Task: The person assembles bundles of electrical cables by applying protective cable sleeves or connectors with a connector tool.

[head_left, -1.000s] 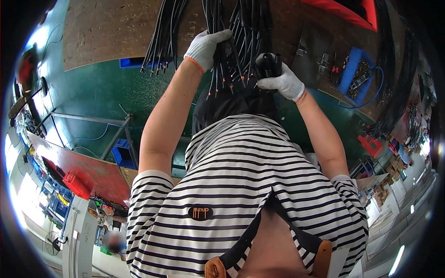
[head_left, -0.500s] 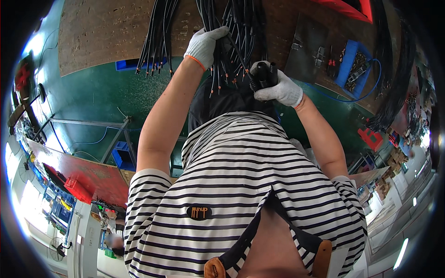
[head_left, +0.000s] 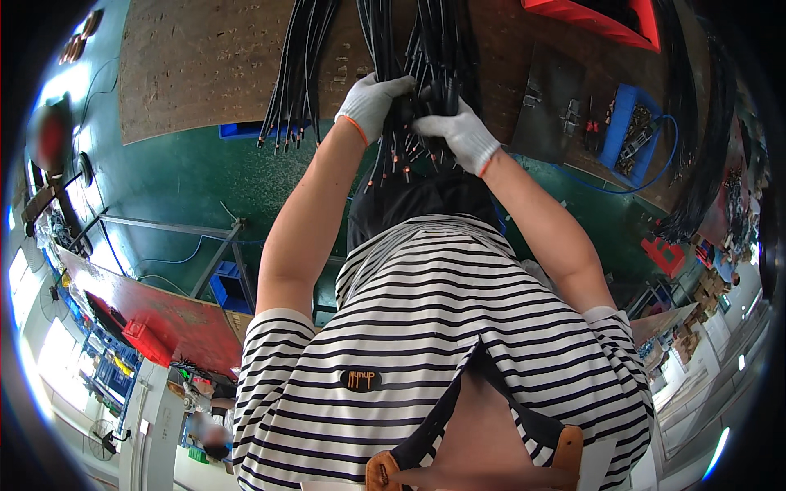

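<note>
Black cables (head_left: 378, 41) hang over the near edge of the brown workbench in bunches, their stripped copper-coloured ends pointing toward me. My left hand (head_left: 375, 105), in a white knitted glove with an orange cuff, is closed around cable at the middle bunch; the exact strand is hard to see. Close to its right, my right hand (head_left: 465, 137), also gloved, is closed on several black ribbed sleeves (head_left: 444, 100), dark against the cables behind. The two hands nearly meet in front of the bunch. Another cable bunch (head_left: 304, 74) lies to the left, untouched.
On the brown workbench (head_left: 205, 74), a blue tray (head_left: 620, 123) of small metal parts stands right, beside a dark plate (head_left: 547, 106). A red bin (head_left: 606, 20) sits at the far right. More black cables (head_left: 696, 188) hang beyond. A metal frame (head_left: 176, 225) stands left.
My right hand has moved left and a little farther away with the ribbed sleeves, up against the cables by my left hand. The whole view has shifted slightly.
</note>
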